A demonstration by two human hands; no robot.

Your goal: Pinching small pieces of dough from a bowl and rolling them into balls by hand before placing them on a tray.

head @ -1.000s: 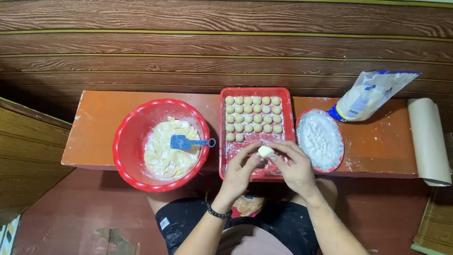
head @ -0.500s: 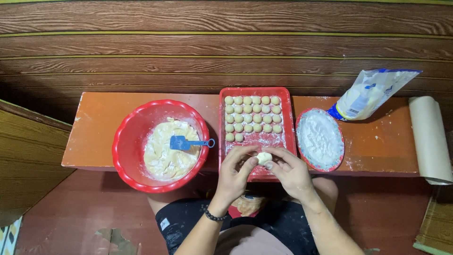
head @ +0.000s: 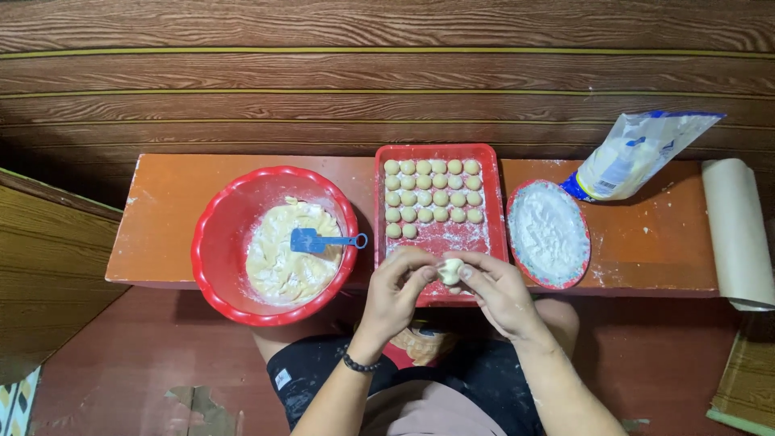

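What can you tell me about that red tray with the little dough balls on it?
The red tray is a shallow rectangular one with a raised rim, plastic by its look, dusted with white flour. It lies flat on the orange bench between the red bowl and a flour plate. Small pale dough balls fill its far half in neat rows. Both hands hover over its near edge, hiding part of it.

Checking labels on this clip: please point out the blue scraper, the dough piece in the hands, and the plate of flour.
blue scraper (head: 307,240), head view, on its blade.
dough piece (head: 450,270), head view, on its middle, between both hands.
plate of flour (head: 583,266), head view, on its red rim at right.
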